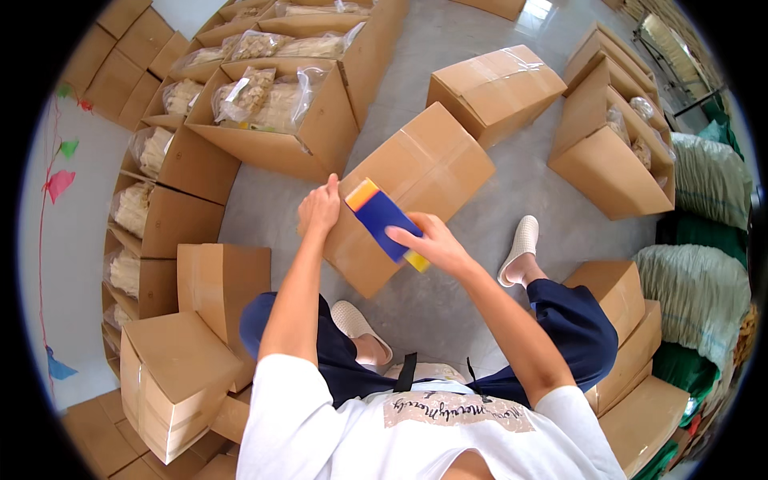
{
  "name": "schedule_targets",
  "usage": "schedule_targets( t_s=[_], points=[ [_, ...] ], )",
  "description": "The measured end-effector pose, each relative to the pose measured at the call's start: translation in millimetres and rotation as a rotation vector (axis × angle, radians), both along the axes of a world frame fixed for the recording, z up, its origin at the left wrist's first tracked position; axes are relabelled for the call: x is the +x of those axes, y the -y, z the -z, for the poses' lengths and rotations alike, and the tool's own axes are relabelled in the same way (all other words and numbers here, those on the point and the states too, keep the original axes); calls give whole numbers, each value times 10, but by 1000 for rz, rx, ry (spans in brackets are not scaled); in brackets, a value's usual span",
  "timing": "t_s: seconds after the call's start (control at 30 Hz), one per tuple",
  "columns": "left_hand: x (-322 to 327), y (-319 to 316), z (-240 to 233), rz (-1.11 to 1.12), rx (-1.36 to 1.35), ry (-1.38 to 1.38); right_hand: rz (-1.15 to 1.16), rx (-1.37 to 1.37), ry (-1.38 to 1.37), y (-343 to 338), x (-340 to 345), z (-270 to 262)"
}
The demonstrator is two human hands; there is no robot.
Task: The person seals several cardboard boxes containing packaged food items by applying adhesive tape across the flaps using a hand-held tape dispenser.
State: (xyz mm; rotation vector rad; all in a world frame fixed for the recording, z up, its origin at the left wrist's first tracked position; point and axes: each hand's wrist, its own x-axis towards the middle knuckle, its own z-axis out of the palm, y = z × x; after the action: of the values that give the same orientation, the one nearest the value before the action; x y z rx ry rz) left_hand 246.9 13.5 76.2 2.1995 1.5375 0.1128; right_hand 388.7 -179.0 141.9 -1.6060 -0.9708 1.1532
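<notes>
A taped cardboard box [420, 159] lies at an angle on the floor in front of me, its flaps closed. My right hand [437, 240] grips a blue tape dispenser [384, 222] with an orange front end and a yellow rear end. The dispenser is over the box's near part; its rear end is blurred. At the box's left edge is my left hand [321, 207], its fingers curled and partly hidden. Whether it grips the edge or something small, I cannot tell. Clear tape strips cross the box's upper face.
Open cartons [300, 147] with bagged, pale contents line the left side. Another taped box [495, 84] stands beyond mine. More open cartons [606, 153] and stuffed woven sacks [696, 294] are at right. Stacked boxes [180, 360] flank me on the left, others [642, 414] on the right.
</notes>
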Motion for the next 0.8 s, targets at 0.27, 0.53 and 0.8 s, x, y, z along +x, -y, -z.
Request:
schedule_targets(
  t_s=[0.27, 0.53, 0.8],
  points=[
    [-114, -706, 339, 10, -26, -61, 23, -752, 204, 1651, -24, 677],
    [101, -613, 261, 53, -81, -71, 3, -661, 475, -62, -177, 1896],
    [-42, -615, 192, 50, -105, -1, -126, -604, 259, 639, -573, 1320]
  ],
)
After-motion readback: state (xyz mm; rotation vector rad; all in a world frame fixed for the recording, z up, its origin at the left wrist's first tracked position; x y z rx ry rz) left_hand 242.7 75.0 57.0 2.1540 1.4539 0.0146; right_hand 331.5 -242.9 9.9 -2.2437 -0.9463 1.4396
